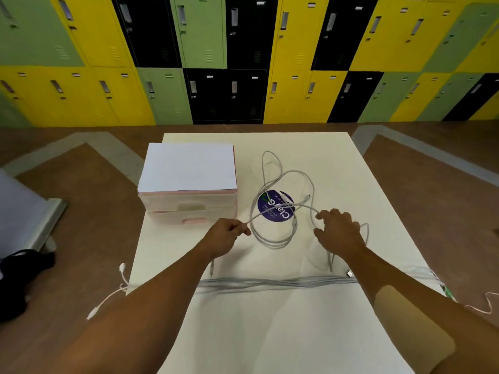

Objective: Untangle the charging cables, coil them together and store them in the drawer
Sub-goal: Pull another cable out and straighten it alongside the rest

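Grey-white charging cables [272,240] lie in a loose tangle at the middle of the cream table [270,333], several loops crossing one another just to the right of the drawer unit [189,168].

Hands: my left hand [224,236] pinches one strand between thumb and fingers and holds it taut, lifted off the surface. I judge this is to single that strand out and trace it through the knot. My right hand [341,233] sits clawed over the right side of the tangle, and a strand runs up to its index finger. I cannot tell whether the fingers actually clamp it.

Sorted stock: a straightened bundle [270,284] lies across the near part of the table, its ends trailing off both side edges. It appears set apart so that freed cables do not catch in the tangle again.

Storage: the drawer unit, with a white top and pink trim, shows two drawers, both closed. It stands within easy reach of the left hand, which suits the final step. Nothing is coiled or stored yet, so I rate the task as in its untangling stage.

Markings: a round purple sticker [270,205] lies under the tangle. Its large lettering appears to read "claro", upside down from my view, and the smaller print is illegible. The yellow, green and black lockers [297,49] behind the table carry small tags that I cannot read.
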### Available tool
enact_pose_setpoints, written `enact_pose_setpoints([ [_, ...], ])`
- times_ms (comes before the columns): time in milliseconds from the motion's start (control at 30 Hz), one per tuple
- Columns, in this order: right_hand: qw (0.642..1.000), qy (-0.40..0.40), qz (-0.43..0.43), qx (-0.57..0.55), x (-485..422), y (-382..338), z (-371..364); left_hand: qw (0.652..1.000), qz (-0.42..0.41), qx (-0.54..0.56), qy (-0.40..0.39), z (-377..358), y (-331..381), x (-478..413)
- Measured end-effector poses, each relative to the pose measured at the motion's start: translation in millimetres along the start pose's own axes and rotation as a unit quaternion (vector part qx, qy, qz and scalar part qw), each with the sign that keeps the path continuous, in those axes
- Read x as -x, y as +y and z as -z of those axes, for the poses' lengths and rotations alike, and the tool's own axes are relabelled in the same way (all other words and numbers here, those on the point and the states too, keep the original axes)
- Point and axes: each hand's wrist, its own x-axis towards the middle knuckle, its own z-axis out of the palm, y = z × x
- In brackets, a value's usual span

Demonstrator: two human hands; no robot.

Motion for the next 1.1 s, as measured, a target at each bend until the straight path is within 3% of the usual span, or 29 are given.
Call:
enact_pose_setpoints([
  [67, 0.999, -0.001, 0.008, -0.033, 2, -14, -3, 1.000, -0.003, -0.022, 0.006, 3, -9, 3],
  [167, 0.980, 0.156, 0.076, -0.096, 5, -42, -2, 0.997, 0.004, -0.080, 0.010, 8, -16, 9],
  [233, 0.958, 0.212, 0.166, -0.096, 6, -65, 2, 0.992, 0.002, -0.128, 0.005, 11, -17, 15],
  [333, 0.928, 0.172, 0.317, -0.092, 10, -101, -1, 0.987, -0.025, -0.158, -0.008, 10, -15, 24],
  [400, 0.932, 0.072, 0.351, -0.060, 17, -123, -11, 0.986, -0.045, -0.162, -0.020, 9, -14, 30],
  [467, 0.940, -0.036, 0.339, -0.024, 26, -139, -21, 0.984, -0.055, -0.169, -0.026, 11, -16, 35],
  [533, 0.943, -0.070, 0.321, -0.042, 31, -147, -30, 0.983, -0.053, -0.172, -0.030, 16, -23, 40],
  [767, 0.946, -0.096, 0.291, -0.101, 38, -149, -36, 0.971, -0.006, -0.239, 0.002, 42, -52, 56],
  [967, 0.953, -0.080, 0.266, -0.121, 45, -152, -44, 0.975, 0.015, -0.219, -0.018, 47, -67, 57],
  [1100, 0.955, -0.085, 0.255, -0.125, 47, -149, -44, 0.970, -0.002, -0.242, -0.001, 49, -68, 60],
])
